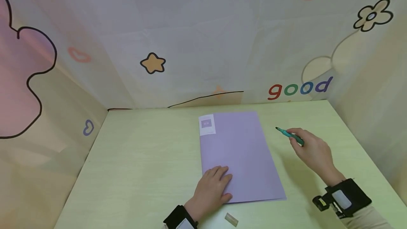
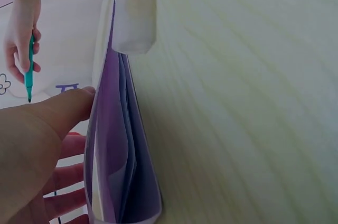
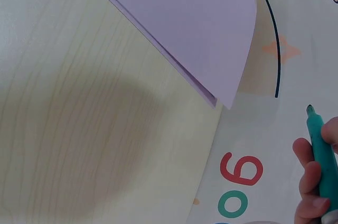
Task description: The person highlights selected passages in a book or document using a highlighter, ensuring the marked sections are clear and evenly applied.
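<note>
A light purple folder (image 1: 238,151) lies on the table with a white label (image 1: 207,124) at its upper left corner. My left hand (image 1: 213,188) rests on the folder's lower left part, fingers spread. The left wrist view shows the folder's near edge (image 2: 158,197) gaping, with sheets (image 2: 119,129) between its covers. To the right of the folder, above the table, my right hand (image 1: 313,149) holds a teal marker (image 1: 290,136). The marker's dark tip is bare and points left, away from the folder's surface. In the right wrist view the fingers wrap the marker (image 3: 320,150).
A small pale block (image 1: 231,219) lies just in front of the folder, near my left hand; the left wrist view shows the block (image 2: 134,15) as whitish. The pale wooden table (image 1: 143,158) meets a printed cloth backdrop (image 1: 197,45) behind and at both sides.
</note>
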The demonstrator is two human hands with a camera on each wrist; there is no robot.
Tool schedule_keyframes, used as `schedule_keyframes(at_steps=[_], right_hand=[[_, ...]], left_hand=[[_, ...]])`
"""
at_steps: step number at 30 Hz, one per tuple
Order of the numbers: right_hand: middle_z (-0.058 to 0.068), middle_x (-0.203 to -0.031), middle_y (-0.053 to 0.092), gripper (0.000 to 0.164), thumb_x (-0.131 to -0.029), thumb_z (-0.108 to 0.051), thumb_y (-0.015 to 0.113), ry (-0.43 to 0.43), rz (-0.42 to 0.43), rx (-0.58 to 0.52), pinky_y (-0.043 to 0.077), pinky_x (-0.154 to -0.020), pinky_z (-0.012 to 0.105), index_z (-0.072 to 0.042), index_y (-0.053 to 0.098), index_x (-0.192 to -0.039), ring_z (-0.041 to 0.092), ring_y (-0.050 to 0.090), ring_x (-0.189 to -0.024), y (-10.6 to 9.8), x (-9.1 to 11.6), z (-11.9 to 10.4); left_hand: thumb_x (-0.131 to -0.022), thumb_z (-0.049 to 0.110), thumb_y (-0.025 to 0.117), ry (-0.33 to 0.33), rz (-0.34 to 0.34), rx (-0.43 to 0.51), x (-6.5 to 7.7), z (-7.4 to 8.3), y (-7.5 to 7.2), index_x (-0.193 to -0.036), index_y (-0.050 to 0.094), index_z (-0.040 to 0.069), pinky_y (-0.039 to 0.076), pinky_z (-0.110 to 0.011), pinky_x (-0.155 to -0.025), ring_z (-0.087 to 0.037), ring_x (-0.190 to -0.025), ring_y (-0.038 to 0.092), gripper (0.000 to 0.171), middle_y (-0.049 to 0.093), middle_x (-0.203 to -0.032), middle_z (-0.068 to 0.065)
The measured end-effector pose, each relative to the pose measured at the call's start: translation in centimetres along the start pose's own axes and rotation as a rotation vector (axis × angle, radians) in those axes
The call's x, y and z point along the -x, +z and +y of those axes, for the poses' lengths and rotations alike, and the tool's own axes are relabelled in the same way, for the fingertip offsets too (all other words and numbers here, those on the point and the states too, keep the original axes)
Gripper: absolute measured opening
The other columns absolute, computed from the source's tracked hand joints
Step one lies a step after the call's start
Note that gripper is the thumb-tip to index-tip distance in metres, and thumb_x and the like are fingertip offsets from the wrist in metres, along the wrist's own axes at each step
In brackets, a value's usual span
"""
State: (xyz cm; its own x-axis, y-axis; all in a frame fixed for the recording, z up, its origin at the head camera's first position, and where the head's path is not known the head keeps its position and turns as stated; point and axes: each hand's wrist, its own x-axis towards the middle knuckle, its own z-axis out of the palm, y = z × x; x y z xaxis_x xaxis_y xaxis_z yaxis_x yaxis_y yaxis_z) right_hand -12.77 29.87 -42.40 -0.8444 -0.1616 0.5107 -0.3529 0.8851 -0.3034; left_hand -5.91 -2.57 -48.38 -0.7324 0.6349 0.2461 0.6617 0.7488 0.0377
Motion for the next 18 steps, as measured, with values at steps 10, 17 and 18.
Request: schedule_keyframes(at_steps=[10, 17, 18], right_hand=[[0.006, -0.081, 0.064, 0.028, -0.078, -0.011, 0.065, 0.012, -0.014, -0.021, 0.025, -0.033, 0.027, -0.016, 0.062, -0.105, 0.008, 0.036, -0.047, 0.3, 0.0, -0.4], [0.005, -0.079, 0.063, 0.029, -0.077, -0.011, 0.066, 0.005, -0.020, -0.025, 0.023, -0.033, 0.026, -0.016, 0.061, -0.105, 0.007, 0.033, -0.045, 0.7, 0.0, -0.5], [0.004, -0.078, 0.063, 0.029, -0.077, -0.011, 0.066, 0.003, -0.018, -0.024, 0.023, -0.033, 0.026, -0.016, 0.062, -0.105, 0.006, 0.032, -0.044, 0.7, 0.0, -0.5]], left_hand=[[-0.076, 0.045, 0.067, -0.017, -0.093, -0.031, 0.0, -1.2, 0.1, -0.115, 0.058, 0.014, 0.035, -0.035, -0.100, -0.022, -0.118, 0.043, 0.051, 0.051, -0.128, -0.006], [-0.080, 0.036, 0.065, -0.035, -0.153, 0.057, 0.0, -1.4, -0.3, -0.118, 0.056, 0.012, 0.032, -0.037, -0.102, -0.023, -0.121, 0.041, 0.046, 0.048, -0.130, -0.008], [-0.080, 0.033, 0.065, -0.037, -0.156, 0.074, 0.0, -1.3, -0.4, -0.118, 0.056, 0.012, 0.032, -0.037, -0.102, -0.024, -0.121, 0.041, 0.044, 0.048, -0.131, -0.009]])
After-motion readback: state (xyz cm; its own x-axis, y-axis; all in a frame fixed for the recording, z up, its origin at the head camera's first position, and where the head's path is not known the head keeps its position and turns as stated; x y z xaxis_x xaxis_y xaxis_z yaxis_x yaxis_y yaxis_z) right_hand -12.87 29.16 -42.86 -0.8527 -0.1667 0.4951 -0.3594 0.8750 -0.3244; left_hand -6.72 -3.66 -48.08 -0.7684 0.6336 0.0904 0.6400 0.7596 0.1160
